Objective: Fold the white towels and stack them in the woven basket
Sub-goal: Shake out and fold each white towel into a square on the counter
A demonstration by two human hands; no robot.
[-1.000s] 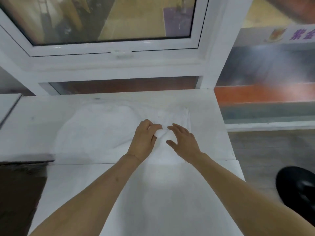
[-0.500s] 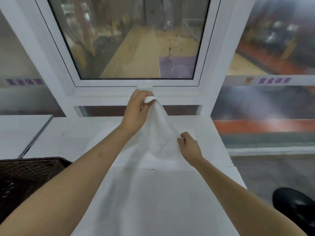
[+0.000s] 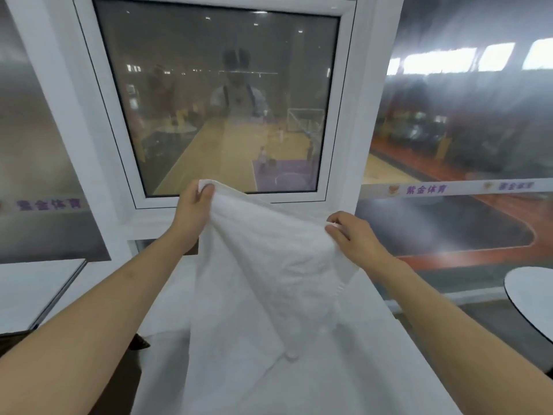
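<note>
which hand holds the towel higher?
The left hand: it pinches the towel corner up by the window frame, above the right hand.

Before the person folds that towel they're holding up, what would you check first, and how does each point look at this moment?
1. Left hand has a firm hold on the white towel: ok, its fingers pinch the top corner.
2. Right hand holds the other top corner: ok, it pinches the edge.
3. Top edge taut and level: not ok, it sags, and the left corner sits higher.
4. Towel lifted clear of the table: not ok, its lower part lies bunched on the surface.
5. Woven basket ready to receive: cannot tell, only a dark sliver shows by the left forearm.
</note>
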